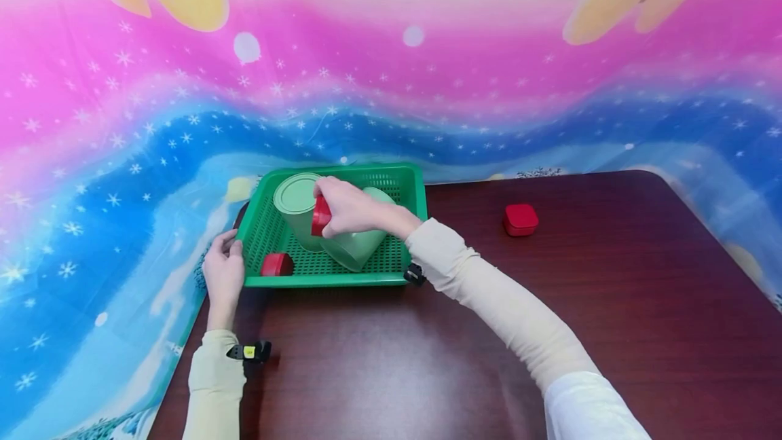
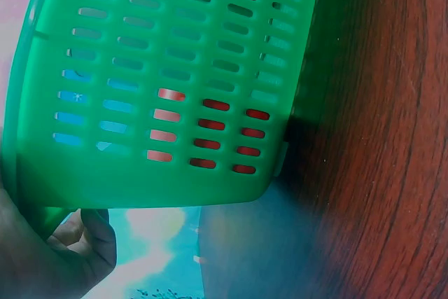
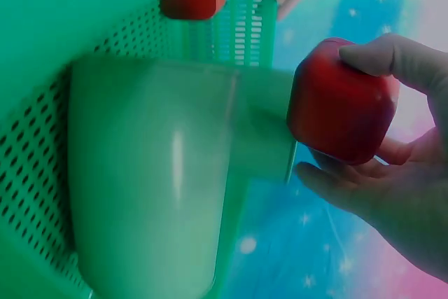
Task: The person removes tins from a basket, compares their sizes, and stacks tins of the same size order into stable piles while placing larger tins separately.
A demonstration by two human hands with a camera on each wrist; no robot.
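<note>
In the head view a green plastic basket (image 1: pixel 330 280) stands at the table's back left. My left hand (image 1: pixel 224 270) grips its left rim, thumb and fingers about the edge in the left wrist view. Over the basket, my right hand (image 1: pixel 353 209) holds a small red box (image 3: pixel 341 106) between thumb and fingers, above the contents. Inside stands a pale green canister (image 1: pixel 298 197) with a round lid. Beside it another pale green canister (image 1: pixel 360 250) lies tilted, partly hidden by my right hand. A second red box (image 1: pixel 277 264) sits in the basket's front left corner.
A third red box (image 1: pixel 521 220) rests on the dark wooden table (image 1: pixel 391 365), right of the basket. Behind the table hangs a colourful cloth (image 1: pixel 464 80) with snowflakes, close against the basket's back and left side.
</note>
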